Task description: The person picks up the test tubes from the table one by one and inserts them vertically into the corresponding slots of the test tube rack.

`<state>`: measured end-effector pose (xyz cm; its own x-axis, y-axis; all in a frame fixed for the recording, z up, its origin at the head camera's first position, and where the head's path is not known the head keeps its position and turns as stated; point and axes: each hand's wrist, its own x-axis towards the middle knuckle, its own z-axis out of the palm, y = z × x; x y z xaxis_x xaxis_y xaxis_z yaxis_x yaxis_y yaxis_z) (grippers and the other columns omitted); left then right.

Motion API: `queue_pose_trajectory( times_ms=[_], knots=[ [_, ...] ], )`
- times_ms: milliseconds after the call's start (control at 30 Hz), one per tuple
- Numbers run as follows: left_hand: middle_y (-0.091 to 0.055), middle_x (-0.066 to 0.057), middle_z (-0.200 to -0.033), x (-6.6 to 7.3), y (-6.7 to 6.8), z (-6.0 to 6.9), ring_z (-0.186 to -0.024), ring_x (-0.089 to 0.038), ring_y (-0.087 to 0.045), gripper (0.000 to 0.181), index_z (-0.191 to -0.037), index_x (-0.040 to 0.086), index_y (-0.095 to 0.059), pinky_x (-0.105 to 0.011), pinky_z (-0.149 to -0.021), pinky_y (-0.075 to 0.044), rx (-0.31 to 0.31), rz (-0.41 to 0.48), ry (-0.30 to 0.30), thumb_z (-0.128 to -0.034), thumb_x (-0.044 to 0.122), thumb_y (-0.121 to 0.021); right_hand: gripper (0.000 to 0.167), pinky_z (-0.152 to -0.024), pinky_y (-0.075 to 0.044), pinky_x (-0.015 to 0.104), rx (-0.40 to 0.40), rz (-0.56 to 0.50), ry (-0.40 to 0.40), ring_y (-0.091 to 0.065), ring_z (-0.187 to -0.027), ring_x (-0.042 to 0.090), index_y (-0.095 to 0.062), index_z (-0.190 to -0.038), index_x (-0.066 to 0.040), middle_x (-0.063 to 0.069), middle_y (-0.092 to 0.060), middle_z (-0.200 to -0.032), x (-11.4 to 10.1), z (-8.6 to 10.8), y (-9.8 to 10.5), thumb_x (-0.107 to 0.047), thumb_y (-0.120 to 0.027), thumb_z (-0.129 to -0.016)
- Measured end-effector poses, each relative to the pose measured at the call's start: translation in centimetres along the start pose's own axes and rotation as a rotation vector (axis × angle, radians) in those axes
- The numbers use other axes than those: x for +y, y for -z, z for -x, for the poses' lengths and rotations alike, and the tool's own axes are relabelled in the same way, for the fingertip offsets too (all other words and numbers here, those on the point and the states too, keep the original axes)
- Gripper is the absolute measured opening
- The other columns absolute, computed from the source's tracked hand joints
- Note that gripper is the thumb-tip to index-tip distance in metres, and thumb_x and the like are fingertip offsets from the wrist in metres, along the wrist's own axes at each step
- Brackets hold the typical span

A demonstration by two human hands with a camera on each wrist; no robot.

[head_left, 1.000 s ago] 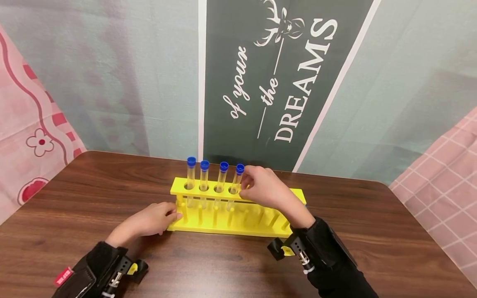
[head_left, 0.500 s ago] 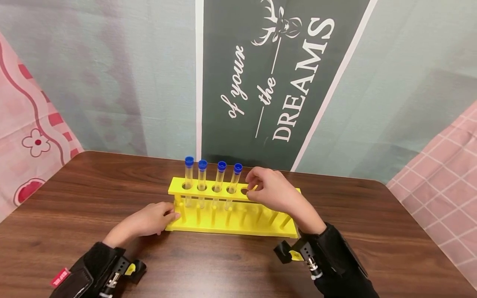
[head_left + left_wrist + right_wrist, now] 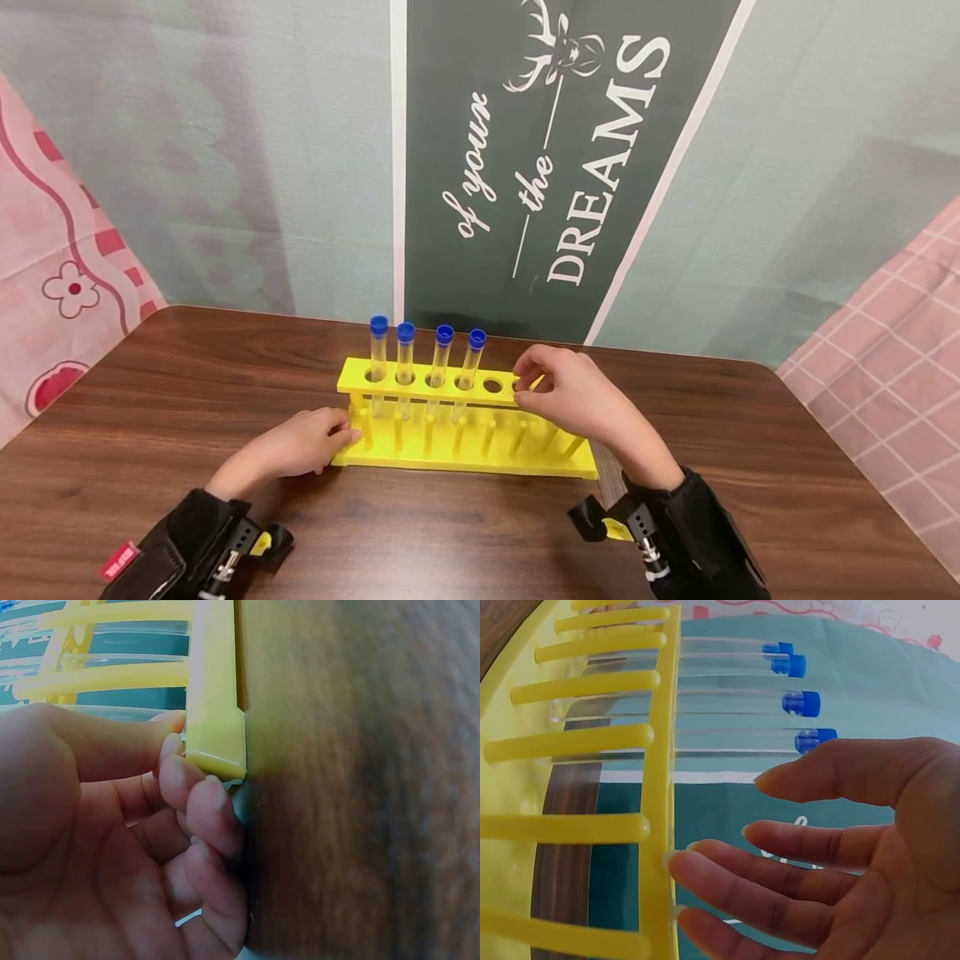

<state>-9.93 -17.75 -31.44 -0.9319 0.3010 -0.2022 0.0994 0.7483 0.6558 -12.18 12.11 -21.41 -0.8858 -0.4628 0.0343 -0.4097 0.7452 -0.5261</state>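
A yellow test tube rack (image 3: 465, 460) stands on the table, with several clear test tubes (image 3: 405, 358) upright or slightly tilted in holes on its left side. Each tube has a blue cap (image 3: 477, 338). At the rack's left end, my left hand (image 3: 307, 440) pinches the base corner between thumb and fingers; the left wrist view shows that grip on the base (image 3: 216, 742). My right hand (image 3: 573, 392) is over the right part of the top bar, its fingers loosely bent and holding nothing. In the right wrist view, fingertips (image 3: 676, 864) come up to the top bar (image 3: 660, 795).
The brown wooden table (image 3: 420, 533) extends around the rack. A printed curtain (image 3: 330, 167) hangs behind its far edge, and pink cloths hang at the left and right. Several yellow pegs (image 3: 487, 437) rise from the rack's base.
My right hand has moved right along the rack, away from the capped tube it was beside, uncovering holes in the top bar. My left hand stays on the rack's left end.
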Motion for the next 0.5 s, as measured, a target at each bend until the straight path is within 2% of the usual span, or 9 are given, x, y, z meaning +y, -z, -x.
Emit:
queue_pose_trajectory(
  times_ms=[233, 500],
  knots=[
    [-0.041, -0.002, -0.057, 0.0, 0.0, 0.0, -0.047, -0.015, -0.044, 0.024, -0.074, 0.007, -0.046, -0.029, -0.048, -0.035, 0.0, 0.006, -0.002, -0.0943, 0.017, -0.051, 0.017, -0.066, -0.048, 0.03, 0.034, 0.006, 0.003, -0.059, -0.078, 0.017, -0.06, -0.096, -0.002, 0.001, -0.061, -0.083, 0.9, 1.0, 0.5, -0.01, -0.063, -0.082],
    [-0.042, -0.003, -0.056, 0.0, 0.0, 0.0, -0.047, -0.015, -0.045, 0.024, -0.073, 0.007, -0.045, -0.029, -0.049, -0.036, 0.005, 0.0, -0.008, -0.0944, 0.017, -0.051, 0.015, -0.064, -0.046, 0.03, 0.082, 0.002, -0.038, -0.058, -0.076, 0.015, -0.061, -0.094, -0.003, 0.0, -0.06, -0.082, 2.1, 2.1, 0.9, -0.012, -0.063, -0.082]
  ],
)
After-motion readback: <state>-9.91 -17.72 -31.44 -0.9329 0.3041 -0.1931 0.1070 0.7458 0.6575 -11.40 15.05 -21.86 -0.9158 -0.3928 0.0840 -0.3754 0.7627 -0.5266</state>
